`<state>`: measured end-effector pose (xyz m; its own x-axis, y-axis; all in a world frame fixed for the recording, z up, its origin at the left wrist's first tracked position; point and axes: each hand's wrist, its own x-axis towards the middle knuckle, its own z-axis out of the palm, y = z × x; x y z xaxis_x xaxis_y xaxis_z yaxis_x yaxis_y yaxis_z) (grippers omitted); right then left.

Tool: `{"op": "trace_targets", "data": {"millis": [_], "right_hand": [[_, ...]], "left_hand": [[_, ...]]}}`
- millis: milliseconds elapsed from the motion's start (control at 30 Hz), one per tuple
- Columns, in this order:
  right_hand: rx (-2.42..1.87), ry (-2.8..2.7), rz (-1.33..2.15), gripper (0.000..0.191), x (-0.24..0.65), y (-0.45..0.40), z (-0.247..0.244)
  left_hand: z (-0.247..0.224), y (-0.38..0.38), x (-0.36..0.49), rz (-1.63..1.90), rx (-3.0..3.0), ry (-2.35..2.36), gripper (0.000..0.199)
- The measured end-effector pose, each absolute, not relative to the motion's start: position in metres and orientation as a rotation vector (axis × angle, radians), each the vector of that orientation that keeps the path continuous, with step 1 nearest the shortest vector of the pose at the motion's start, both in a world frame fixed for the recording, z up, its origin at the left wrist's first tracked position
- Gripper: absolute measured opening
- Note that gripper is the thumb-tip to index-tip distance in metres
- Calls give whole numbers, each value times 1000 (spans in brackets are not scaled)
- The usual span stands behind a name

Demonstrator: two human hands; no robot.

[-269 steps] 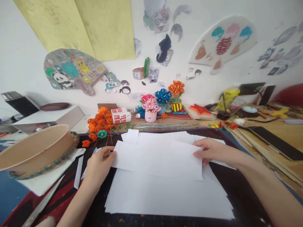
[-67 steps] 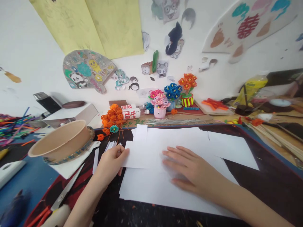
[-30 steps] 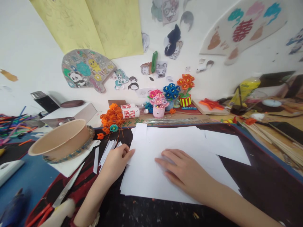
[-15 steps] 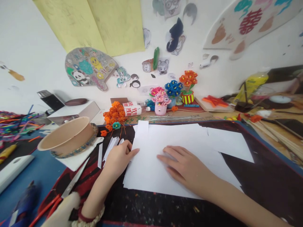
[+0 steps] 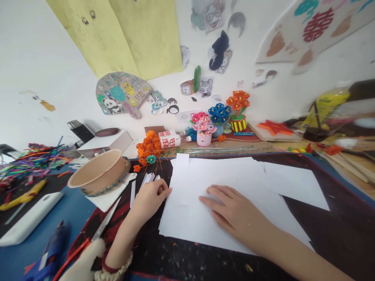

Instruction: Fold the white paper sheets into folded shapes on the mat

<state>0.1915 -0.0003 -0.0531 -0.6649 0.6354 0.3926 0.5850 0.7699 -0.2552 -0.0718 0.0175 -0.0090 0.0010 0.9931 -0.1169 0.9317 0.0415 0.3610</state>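
White paper sheets point(image 5: 190, 218) lie overlapping on the dark mat, with a narrow white strip point(image 5: 183, 160) at their top left. My right hand point(image 5: 231, 212) rests on the sheets, palm down and fingers spread. At their left edge is my left hand point(image 5: 154, 197), its fingers curled and the thumb and index finger close together; whatever is between them, if anything, is too small to make out. Folded white paper pieces point(image 5: 147, 178) lie just behind the left hand. Another sheet point(image 5: 295, 183) reaches out to the right.
Left of my left forearm are red-handled scissors point(image 5: 107, 220), a round tan container point(image 5: 98, 169), a white holder point(image 5: 32, 218) and a blue glue gun point(image 5: 52, 249). Orange flowers point(image 5: 149, 146) and a pink flower pot point(image 5: 204, 138) stand behind the sheets.
The whole view has shifted, so things appear slightly further right and lower. My left thumb has drawn back from over the paper to its left edge. My right hand stays on the sheets.
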Motion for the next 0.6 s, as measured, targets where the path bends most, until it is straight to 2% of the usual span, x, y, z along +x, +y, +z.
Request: {"op": "trace_targets", "data": {"millis": [600], "right_hand": [[-942,-2505,167,38,190,0,-54]], "left_hand": [[-10,20,-75,197,1933,1971,22]]}}
